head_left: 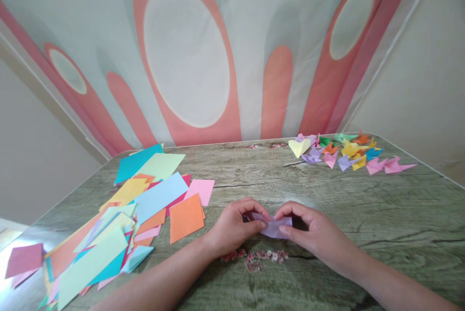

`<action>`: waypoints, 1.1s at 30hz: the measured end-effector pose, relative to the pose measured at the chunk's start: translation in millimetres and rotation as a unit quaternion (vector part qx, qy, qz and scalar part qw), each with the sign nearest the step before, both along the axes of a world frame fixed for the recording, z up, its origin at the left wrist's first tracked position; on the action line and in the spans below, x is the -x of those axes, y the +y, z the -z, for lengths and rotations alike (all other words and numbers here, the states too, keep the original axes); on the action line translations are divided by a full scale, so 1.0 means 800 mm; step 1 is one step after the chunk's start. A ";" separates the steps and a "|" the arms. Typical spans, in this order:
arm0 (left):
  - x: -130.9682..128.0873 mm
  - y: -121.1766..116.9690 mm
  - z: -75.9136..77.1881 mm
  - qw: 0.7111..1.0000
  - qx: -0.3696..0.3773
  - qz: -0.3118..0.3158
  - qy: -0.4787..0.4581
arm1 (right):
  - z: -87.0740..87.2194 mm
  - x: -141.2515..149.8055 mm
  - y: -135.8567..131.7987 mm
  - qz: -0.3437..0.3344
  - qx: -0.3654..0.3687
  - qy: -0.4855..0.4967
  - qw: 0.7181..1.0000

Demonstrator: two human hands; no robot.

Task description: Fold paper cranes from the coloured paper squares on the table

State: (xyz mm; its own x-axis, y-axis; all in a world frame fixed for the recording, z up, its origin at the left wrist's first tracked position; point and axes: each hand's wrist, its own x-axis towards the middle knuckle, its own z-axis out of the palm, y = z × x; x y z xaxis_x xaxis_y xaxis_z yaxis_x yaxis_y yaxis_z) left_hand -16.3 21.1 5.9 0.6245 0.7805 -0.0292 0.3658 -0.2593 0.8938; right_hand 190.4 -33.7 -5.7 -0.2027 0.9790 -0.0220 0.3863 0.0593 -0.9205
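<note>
1. The lilac paper point(274, 228) is pale purple, small and matte, with a straight upper right edge and a lower edge that comes to a shallow, blunt angle.
2. Its upper middle dips between the fingertips; whether it is 1 layer or more, I cannot tell.
3. It is just above or on the wood-grain table point(250, 170), near the front and between the 2 hands.
4. The left hand point(238, 224) grips its left part between thumb and fingers.
5. The right hand point(312, 228) pinches its right part the same way, fingers curled.
6. Just below the paper, on the table, is a patch of small pinkish-red bits point(259, 256) with a few whitish round pieces.
7. At left lies an overlapping pile of coloured paper point(98, 253), with an orange sheet point(187, 219) at its right side.
8. At the far right stand folded paper figures point(350, 150) in yellow, pink, purple, green, orange and blue.
</note>
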 end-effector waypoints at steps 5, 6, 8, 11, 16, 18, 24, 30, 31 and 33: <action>0.000 0.000 0.001 1.000 -0.007 -0.001 0.014 | -0.003 0.002 -0.001 -0.003 -0.002 0.002 1.000; 0.000 0.000 0.001 1.000 -0.010 -0.004 0.017 | -0.002 0.002 0.000 -0.002 -0.004 0.001 1.000; 0.000 0.001 0.001 1.000 -0.020 -0.006 0.020 | 0.001 0.000 0.001 -0.003 -0.010 0.001 1.000; 0.001 0.002 -0.001 0.999 -0.033 -0.003 0.021 | 0.005 -0.003 0.004 -0.009 -0.026 0.001 1.000; 0.002 0.005 0.000 0.999 -0.032 -0.005 0.021 | 0.009 -0.007 0.007 -0.012 -0.046 -0.011 0.999; 0.002 0.005 0.001 0.999 -0.036 -0.010 0.016 | 0.010 -0.008 0.007 -0.013 -0.049 -0.018 0.999; 0.001 0.003 0.001 0.998 -0.053 -0.003 0.026 | 0.008 -0.004 0.005 -0.012 -0.047 -0.030 0.998; 0.002 0.002 0.004 0.994 -0.104 0.008 0.033 | 0.016 -0.005 0.006 -0.008 -0.095 -0.046 0.994; 0.003 0.003 0.005 0.993 -0.116 0.009 0.031 | 0.019 -0.006 0.006 -0.008 -0.108 -0.052 0.993; 0.003 0.003 0.009 0.990 -0.138 0.013 0.028 | 0.024 -0.006 0.007 -0.009 -0.132 -0.064 0.989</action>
State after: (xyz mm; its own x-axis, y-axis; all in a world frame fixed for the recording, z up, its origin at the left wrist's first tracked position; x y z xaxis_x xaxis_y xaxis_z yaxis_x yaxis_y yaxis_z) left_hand -18.5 23.8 -1.3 0.6475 0.7476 0.1478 0.4037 -0.5010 0.7656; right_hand 195.3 -28.2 -24.7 -0.2326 0.9503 0.2067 0.4961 0.2988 -0.8152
